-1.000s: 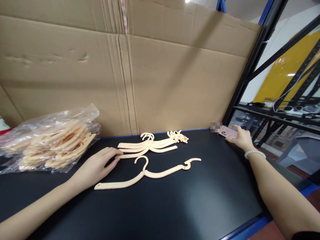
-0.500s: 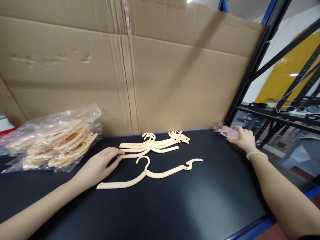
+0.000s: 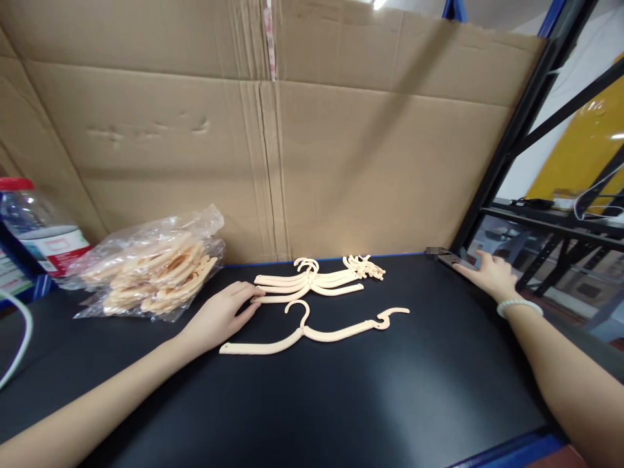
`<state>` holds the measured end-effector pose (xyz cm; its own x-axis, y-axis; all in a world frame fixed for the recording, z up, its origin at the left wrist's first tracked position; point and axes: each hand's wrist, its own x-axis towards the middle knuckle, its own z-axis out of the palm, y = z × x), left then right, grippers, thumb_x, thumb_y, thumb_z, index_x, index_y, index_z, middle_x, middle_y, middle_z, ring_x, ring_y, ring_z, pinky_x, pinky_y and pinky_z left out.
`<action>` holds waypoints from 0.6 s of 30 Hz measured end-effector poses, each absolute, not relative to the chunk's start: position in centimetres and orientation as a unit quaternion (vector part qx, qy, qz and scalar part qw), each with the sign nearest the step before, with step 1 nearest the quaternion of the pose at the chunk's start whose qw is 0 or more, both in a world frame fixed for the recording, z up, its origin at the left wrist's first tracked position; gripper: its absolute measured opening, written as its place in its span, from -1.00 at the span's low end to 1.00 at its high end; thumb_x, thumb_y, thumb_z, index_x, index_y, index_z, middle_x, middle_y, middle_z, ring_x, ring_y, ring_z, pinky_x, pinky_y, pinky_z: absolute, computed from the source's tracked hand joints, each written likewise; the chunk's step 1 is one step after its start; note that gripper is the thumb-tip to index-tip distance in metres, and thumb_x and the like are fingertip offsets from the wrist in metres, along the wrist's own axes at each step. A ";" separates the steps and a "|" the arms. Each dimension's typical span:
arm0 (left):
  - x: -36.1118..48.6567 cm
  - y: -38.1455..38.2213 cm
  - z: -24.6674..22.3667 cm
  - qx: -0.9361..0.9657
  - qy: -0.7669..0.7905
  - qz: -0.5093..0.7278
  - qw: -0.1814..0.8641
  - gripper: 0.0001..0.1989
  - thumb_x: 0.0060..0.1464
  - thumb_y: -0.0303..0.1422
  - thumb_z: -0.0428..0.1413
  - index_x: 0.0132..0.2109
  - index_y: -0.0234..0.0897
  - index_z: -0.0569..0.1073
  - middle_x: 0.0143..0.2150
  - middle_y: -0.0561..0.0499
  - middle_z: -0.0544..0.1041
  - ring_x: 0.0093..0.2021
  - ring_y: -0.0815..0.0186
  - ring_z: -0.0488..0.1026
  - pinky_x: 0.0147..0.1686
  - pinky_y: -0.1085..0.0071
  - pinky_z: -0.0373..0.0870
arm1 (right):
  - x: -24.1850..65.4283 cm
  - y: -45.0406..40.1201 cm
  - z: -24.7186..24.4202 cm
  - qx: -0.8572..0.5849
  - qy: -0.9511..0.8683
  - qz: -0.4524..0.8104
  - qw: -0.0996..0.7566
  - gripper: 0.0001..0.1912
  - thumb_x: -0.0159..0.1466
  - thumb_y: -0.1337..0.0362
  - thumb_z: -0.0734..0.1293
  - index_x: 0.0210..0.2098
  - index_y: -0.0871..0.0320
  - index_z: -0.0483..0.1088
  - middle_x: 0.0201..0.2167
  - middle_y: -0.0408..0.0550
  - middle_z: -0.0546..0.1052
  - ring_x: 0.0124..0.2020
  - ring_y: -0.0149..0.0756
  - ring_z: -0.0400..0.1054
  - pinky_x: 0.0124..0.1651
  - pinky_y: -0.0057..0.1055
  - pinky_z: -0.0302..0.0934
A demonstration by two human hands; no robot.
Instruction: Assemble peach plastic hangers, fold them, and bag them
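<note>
At centre-left, my left hand (image 3: pixel 227 313) pinches the left end of the lowest arm in a row of cream plastic folding hangers (image 3: pixel 287 298). Their hooks point away from me, and small end pieces bunch at the right. In front of them lies a single cream hanger (image 3: pixel 336 335), spread flat, with a notched, curved piece extending from its right end. At the far right, my right hand (image 3: pixel 490 276) has thumb and index finger apart beside a phone (image 3: pixel 451 258), which lies by the table's back edge showing a dark side. The thumb appears to touch it.
A clear plastic bag (image 3: pixel 160 270) full of cream hangers lies on the black table (image 3: pixel 322 409) at left. Behind it stands a bottle (image 3: pixel 46 227) with a red cap. Cardboard (image 3: pixel 370 156) walls the back; a black metal shelf (image 3: pixel 550 224) stands at right.
The view has swung left, bringing the bottle into sight. The phone showed a pink patterned side and now shows a dark one; my right index finger has spread away. My left hand stays on the hanger end.
</note>
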<state>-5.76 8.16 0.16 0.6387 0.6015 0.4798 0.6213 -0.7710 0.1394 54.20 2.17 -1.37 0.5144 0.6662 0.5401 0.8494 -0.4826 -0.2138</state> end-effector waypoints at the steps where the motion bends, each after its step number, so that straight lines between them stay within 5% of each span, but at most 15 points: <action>1: -5.8 8.2 0.1 -0.905 -0.338 -0.258 0.019 -0.72 0.25 -0.22 -0.07 -0.12 -0.23 0.47 -0.16 -0.08 0.55 -0.12 0.18 0.49 -0.07 0.25 0.44 | 53.1 2.6 -0.9 -0.825 -0.474 -0.191 0.241 -0.34 0.21 -0.01 0.24 0.08 0.44 0.32 -0.04 0.65 0.40 -0.01 0.47 0.31 -0.21 0.16 0.21; 7: -5.8 8.2 0.0 -0.907 -0.333 -0.256 0.018 -0.73 0.26 -0.25 -0.07 -0.12 -0.24 0.47 -0.15 -0.08 0.54 -0.12 0.18 0.48 -0.08 0.26 0.44 | 43.8 6.2 0.1 -0.642 -0.724 -0.083 0.237 -0.63 0.16 0.25 0.30 -0.04 0.13 0.43 -0.10 -0.01 0.57 -0.08 -0.18 0.45 0.02 -0.29 0.31; 11: -5.4 7.9 0.1 -0.904 -0.343 -0.254 0.021 -0.74 0.25 -0.27 -0.08 -0.14 -0.25 0.47 -0.18 -0.07 0.54 -0.14 0.17 0.46 -0.11 0.24 0.43 | 39.6 6.9 -1.0 -0.563 -0.792 -0.047 0.232 -0.54 0.09 0.44 0.27 -0.01 0.15 0.44 -0.03 0.02 0.54 -0.05 -0.18 0.44 0.07 -0.25 0.29; 18: -5.2 8.0 -0.2 -0.903 -0.341 -0.261 0.015 -0.78 0.25 -0.30 -0.06 -0.16 -0.23 0.46 -0.18 -0.05 0.53 -0.14 0.18 0.45 -0.12 0.25 0.41 | 38.4 6.6 -1.3 -0.548 -0.797 -0.043 0.250 -0.70 0.27 0.34 0.20 -0.10 0.22 0.49 -0.11 0.17 0.56 -0.07 -0.03 0.42 0.04 -0.07 0.28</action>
